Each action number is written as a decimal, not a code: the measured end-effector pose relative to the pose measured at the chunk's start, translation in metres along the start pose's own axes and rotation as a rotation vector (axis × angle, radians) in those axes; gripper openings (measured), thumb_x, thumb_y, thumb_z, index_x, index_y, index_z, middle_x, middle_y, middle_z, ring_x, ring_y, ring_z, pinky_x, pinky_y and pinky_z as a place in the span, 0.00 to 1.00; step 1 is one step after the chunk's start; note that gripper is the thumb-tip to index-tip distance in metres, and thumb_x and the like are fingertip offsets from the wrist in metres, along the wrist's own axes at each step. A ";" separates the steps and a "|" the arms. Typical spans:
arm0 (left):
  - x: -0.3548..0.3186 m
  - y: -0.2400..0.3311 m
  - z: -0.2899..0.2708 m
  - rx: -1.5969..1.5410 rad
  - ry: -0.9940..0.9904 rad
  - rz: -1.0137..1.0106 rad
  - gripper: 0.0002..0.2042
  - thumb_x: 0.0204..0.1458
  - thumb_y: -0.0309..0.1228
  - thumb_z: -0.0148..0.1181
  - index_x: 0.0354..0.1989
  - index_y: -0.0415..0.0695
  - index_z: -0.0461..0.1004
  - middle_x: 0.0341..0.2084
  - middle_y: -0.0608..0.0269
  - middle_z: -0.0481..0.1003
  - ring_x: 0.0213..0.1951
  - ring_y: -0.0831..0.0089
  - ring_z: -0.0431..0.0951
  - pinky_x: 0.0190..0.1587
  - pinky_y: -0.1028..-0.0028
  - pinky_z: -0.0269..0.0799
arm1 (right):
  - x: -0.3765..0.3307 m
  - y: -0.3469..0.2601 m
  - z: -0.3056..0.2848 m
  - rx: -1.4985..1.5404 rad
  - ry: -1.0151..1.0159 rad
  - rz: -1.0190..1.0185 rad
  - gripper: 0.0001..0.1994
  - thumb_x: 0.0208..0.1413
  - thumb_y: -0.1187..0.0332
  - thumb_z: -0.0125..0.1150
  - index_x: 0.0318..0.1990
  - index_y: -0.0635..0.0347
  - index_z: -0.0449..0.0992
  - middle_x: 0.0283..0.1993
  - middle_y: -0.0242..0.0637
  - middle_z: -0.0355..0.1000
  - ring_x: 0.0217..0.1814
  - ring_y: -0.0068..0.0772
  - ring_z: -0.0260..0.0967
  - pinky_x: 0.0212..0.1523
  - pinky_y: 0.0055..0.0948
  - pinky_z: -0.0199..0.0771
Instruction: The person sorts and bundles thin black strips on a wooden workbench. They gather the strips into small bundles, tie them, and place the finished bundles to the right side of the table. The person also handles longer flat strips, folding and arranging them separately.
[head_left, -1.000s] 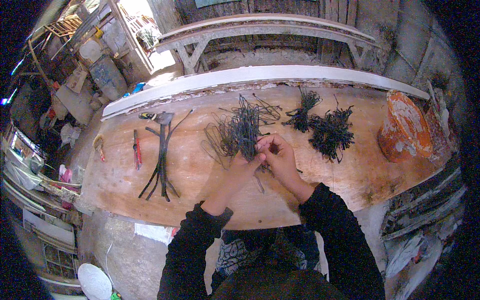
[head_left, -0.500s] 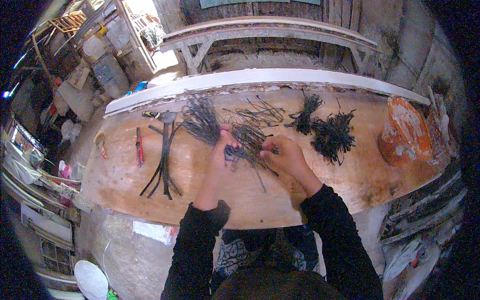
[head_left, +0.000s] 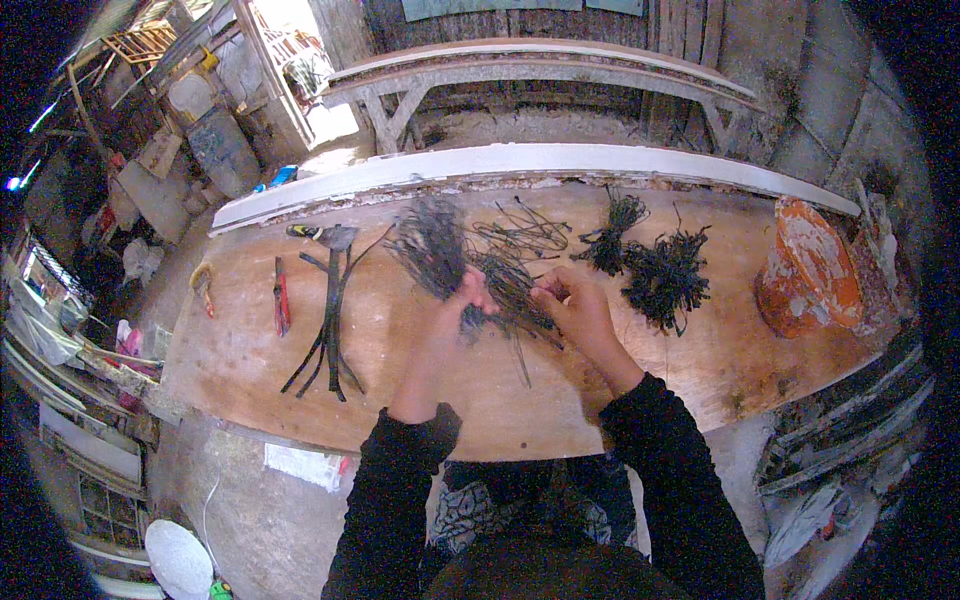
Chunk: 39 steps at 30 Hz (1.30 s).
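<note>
At the frame's centre, the left hand (head_left: 462, 300) clasps a blurred bundle of dark string (head_left: 430, 243); the right hand (head_left: 585, 313) curls, but I cannot tell whether it pinches anything

- Center: left hand (head_left: 468, 296) gripping blurred dark strand bundle (head_left: 428, 245)
- Just right: right hand (head_left: 584, 310), fingers curled beside loose strands (head_left: 520, 232)
- Right: orange bucket (head_left: 812, 268) on tabletop (head_left: 660, 375)

Left forearm (head_left: 398, 470) angles toward one o'clock, the left hand (head_left: 460, 300) blurred and curled; right forearm (head_left: 685, 475) angles toward eleven, the right hand (head_left: 580, 308) half-closed, fingers (head_left: 552, 288) bent inward.
</note>
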<state>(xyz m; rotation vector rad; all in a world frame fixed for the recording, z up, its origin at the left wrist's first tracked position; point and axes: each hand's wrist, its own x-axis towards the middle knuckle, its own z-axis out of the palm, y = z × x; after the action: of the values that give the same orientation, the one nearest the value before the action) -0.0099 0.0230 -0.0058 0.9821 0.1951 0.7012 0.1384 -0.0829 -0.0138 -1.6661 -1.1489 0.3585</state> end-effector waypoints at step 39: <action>-0.003 -0.015 0.022 0.703 0.189 0.000 0.11 0.48 0.36 0.51 0.34 0.41 0.69 0.28 0.68 0.71 0.26 0.78 0.70 0.28 0.80 0.65 | -0.008 -0.028 -0.004 0.876 -0.166 0.150 0.07 0.47 0.74 0.53 0.35 0.63 0.70 0.34 0.32 0.68 0.35 0.20 0.65 0.39 0.19 0.66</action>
<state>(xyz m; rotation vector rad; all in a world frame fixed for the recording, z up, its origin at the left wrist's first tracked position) 0.0046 0.0003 -0.0062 1.5817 0.6367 0.7398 0.1229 -0.0913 0.0092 -0.9501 -0.7958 0.9547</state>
